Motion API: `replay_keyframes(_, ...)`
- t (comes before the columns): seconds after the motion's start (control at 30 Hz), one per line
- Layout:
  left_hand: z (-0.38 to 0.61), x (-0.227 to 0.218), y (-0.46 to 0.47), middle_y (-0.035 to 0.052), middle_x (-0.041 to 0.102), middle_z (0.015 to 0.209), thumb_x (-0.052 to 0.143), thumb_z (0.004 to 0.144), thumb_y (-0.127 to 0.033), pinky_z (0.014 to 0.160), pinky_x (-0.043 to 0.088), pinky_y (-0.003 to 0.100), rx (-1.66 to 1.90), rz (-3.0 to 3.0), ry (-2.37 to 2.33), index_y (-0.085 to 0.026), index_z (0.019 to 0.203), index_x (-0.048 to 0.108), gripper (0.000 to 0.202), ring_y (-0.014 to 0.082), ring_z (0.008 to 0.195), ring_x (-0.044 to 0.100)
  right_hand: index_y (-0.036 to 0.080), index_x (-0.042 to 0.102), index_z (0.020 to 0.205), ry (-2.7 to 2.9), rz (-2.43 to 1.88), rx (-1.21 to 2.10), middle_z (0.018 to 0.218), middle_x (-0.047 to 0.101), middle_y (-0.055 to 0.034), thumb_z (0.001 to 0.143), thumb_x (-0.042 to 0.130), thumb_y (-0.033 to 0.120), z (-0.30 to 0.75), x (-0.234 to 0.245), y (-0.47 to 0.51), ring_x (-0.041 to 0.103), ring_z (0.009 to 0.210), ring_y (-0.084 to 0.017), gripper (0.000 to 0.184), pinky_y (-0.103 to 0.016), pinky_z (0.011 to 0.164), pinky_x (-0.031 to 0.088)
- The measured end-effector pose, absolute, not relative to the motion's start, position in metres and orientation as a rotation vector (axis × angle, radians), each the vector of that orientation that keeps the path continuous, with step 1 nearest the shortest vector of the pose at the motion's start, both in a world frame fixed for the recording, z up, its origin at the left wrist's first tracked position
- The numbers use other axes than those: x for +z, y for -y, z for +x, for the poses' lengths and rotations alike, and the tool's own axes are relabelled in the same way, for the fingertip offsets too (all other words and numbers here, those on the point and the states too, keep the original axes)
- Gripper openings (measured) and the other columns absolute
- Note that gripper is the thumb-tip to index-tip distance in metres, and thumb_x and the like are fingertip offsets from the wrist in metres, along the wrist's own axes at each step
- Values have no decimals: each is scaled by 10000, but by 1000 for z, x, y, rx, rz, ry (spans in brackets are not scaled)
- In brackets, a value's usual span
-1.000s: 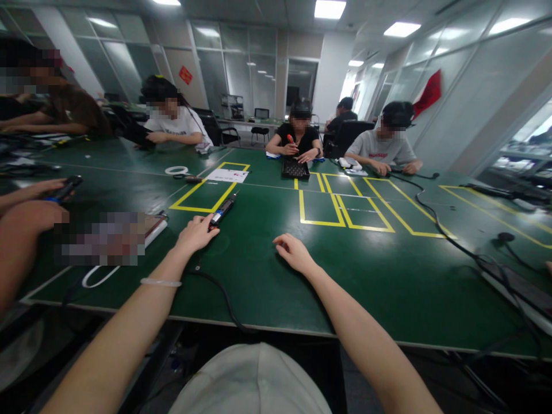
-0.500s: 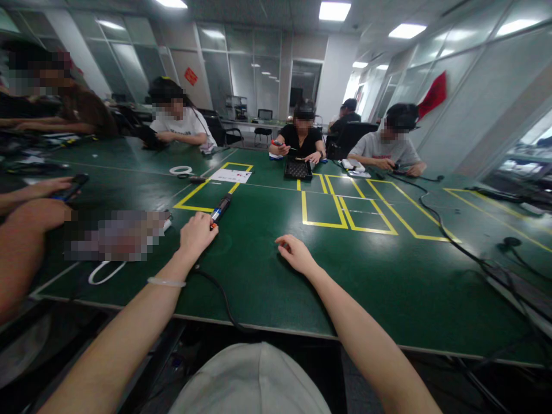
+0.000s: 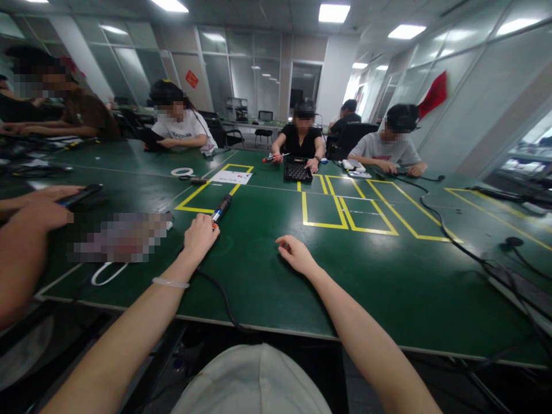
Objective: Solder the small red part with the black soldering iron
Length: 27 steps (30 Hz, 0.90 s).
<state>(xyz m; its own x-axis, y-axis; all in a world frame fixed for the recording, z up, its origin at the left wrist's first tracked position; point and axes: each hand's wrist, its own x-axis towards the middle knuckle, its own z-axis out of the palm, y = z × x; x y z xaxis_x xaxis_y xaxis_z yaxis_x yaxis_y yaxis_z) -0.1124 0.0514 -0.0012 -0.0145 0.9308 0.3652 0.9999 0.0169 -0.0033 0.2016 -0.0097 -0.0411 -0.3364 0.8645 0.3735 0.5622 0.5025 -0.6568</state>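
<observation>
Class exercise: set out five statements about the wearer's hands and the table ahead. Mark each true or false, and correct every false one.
1. The left hand holds a black tool. True.
2. The right hand clasps a mug. False: nothing shows in it, and its fingers are loosely curled.
3. The pale bracelet is on the right arm. False: it is on the left.
4. Across the green table, a black tray lies in front of a person in black. True.
5. The tape outlines are blue. False: they are yellow.
</observation>
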Motion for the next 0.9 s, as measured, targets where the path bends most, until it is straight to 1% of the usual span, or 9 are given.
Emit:
replay_keyframes(0.27,-120,2,-55,152,618,1044,369,928,-368,689,493,369,-382,-1976,2081,-135,1058,592,348,295,916,624,201,615,1096,2040,-1168,540,933,624,-21,907,522,219,201,-41,10,554,732,-128,211,-271,743,447)
replay_keyframes(0.43,-112,2,-47,150,620,1056,402,908,-392,710,487,366,-362,-2016,2041,-149,1048,609,349,290,921,620,205,615,1096,2048,-1169,548,932,627,-19,905,526,213,201,-40,10,556,738,-127,211,-270,749,449)
replay_keyframes(0.63,-103,-2,-44,135,625,1012,426,895,-392,764,479,389,-425,-2110,1913,-173,912,635,303,288,922,603,201,617,1096,2046,-1173,556,925,625,-20,901,531,205,201,-39,11,560,747,-128,213,-270,749,451)
replay_keyframes(0.7,-101,-2,-45,130,634,1030,437,895,-397,782,480,392,-475,-2153,1911,-185,879,636,291,288,942,599,201,618,1096,2044,-1170,562,925,626,-20,900,530,203,201,-39,11,559,743,-128,216,-272,747,452)
replay_keyframes(0.73,-100,-2,-45,129,638,1054,443,896,-398,803,478,397,-518,-2171,1895,-187,890,637,287,290,965,596,200,619,1096,2040,-1167,569,926,627,-21,898,531,202,200,-39,11,558,741,-127,217,-274,745,453)
replay_keyframes(0.8,-94,0,-43,123,649,1093,447,906,-397,853,471,402,-656,-2220,1835,-186,968,632,288,288,1004,596,197,623,1090,2017,-1152,591,922,627,-19,893,535,205,200,-38,11,554,727,-124,215,-276,737,454)
replay_keyframes(0.9,-77,3,-35,84,681,1038,439,937,-418,857,480,361,-908,-2470,1740,-189,1075,606,315,237,948,633,190,625,1079,1927,-1099,711,893,621,-9,888,544,230,198,-39,11,542,676,-110,211,-267,694,460)
